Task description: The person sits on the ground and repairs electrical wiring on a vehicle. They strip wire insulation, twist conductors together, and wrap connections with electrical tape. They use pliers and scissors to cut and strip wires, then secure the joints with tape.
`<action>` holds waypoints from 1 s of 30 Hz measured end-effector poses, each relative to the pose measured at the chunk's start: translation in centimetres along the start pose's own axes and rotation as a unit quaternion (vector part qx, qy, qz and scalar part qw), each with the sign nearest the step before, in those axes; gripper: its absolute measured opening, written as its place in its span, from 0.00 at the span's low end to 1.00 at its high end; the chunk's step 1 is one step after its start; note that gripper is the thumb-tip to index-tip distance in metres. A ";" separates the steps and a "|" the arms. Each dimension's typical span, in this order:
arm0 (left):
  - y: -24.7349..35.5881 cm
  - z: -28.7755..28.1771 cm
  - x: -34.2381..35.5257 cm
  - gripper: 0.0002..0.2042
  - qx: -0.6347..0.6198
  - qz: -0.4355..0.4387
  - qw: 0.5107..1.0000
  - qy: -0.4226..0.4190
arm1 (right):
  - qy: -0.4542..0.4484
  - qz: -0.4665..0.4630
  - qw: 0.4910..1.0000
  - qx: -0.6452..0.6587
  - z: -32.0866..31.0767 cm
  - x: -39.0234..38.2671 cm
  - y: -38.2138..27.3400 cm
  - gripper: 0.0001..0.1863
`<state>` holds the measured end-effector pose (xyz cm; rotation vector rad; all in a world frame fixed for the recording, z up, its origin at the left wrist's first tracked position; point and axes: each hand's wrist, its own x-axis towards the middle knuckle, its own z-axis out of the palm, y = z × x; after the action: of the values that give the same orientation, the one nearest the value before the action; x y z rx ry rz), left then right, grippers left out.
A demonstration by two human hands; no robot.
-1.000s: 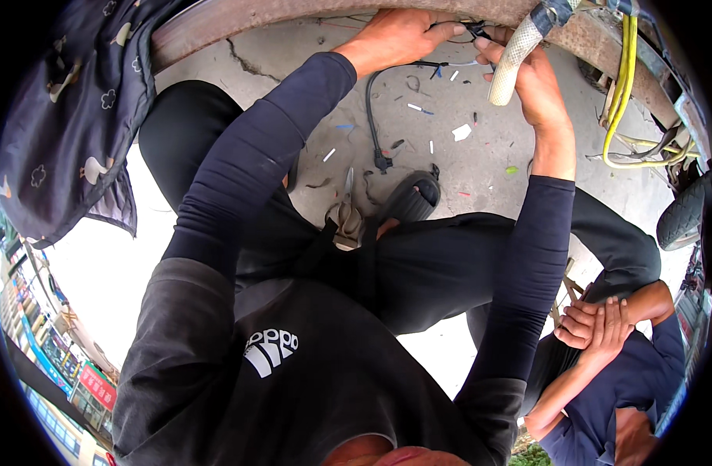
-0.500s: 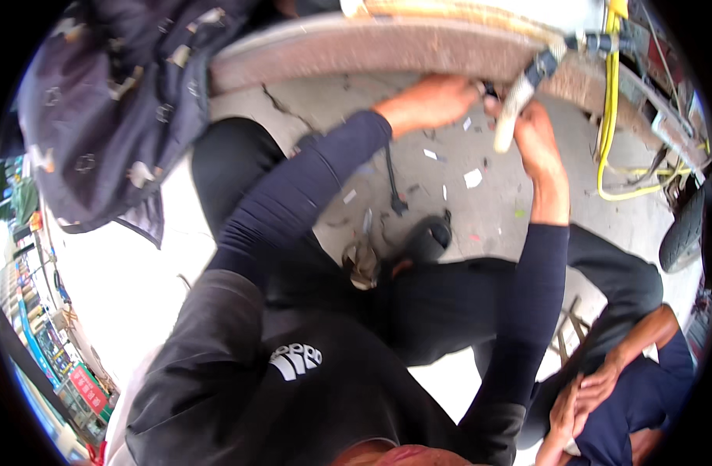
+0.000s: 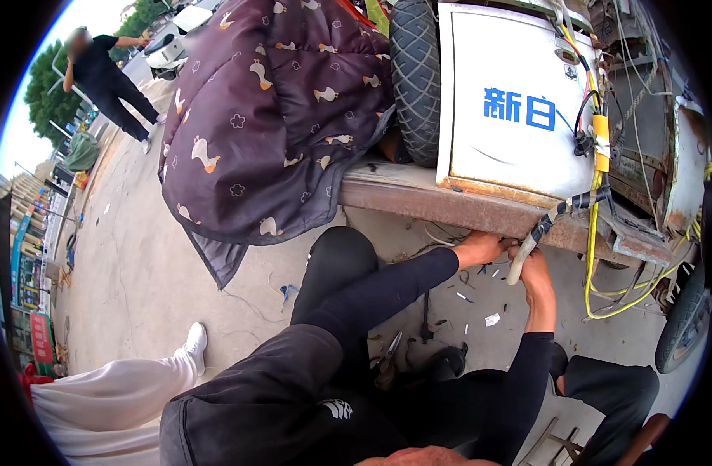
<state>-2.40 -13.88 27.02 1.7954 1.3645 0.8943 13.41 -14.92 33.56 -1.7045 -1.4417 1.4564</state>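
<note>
My left hand (image 3: 482, 248) reaches up to the underside of a rusty steel beam (image 3: 441, 203), its fingers closed. Close against it, my right hand (image 3: 534, 273) is closed too, fingertips meeting those of the left. What they pinch is too small and covered to make out. A pale sleeved cable (image 3: 516, 270), partly wrapped in black tape, hangs down in front of my right hand. Above the beam sits a white metal panel (image 3: 500, 116) with blue lettering. Yellow cables (image 3: 590, 272) loop down to the right of the hands.
A dark quilted cover (image 3: 270, 140) drapes over the vehicle beside a tyre (image 3: 416, 85). Pliers (image 3: 392, 344) and paper scraps (image 3: 492, 320) lie on the ground. A person in pale trousers (image 3: 123, 396) is at left; another person's dark-clad leg (image 3: 616, 388) is at right.
The view has tilted up, bringing in the white panel, tyre and a distant standing person. My hands stay together under the beam; the dark piece glimpsed between them earlier is now hidden.
</note>
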 end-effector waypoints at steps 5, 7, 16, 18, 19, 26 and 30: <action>1.3 -1.8 -2.2 0.17 -0.073 -0.093 0.992 -0.034 | 0.021 0.018 0.999 0.041 1.5 1.1 3.4 0.17; 1.6 -2.2 -3.3 0.16 -0.137 -0.147 0.978 -0.047 | 0.039 0.015 0.994 0.100 3.0 0.5 4.5 0.18; -6.4 2.1 -1.5 0.13 -0.181 -0.131 0.975 -0.007 | 0.014 0.011 0.991 0.130 9.0 -5.7 4.9 0.20; -12.5 3.0 1.8 0.14 -0.172 -0.190 0.966 0.018 | -0.185 -0.032 0.981 0.055 12.9 -8.6 4.8 0.18; -10.9 5.4 1.3 0.15 -0.232 -0.197 0.952 -0.012 | -0.151 0.005 0.988 0.044 12.5 -10.2 6.6 0.19; -8.8 9.9 0.0 0.19 -0.416 -0.148 0.877 -0.192 | 0.139 0.063 0.941 -0.303 10.2 -7.0 27.6 0.28; -11.1 10.3 3.0 0.16 -0.445 -0.116 0.854 -0.245 | 0.109 0.181 0.951 -0.226 14.4 -3.7 40.9 0.30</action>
<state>1.54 -10.04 12.58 0.9950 0.6296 0.6903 17.28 -35.85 -4.42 -2.4343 -1.4713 1.1039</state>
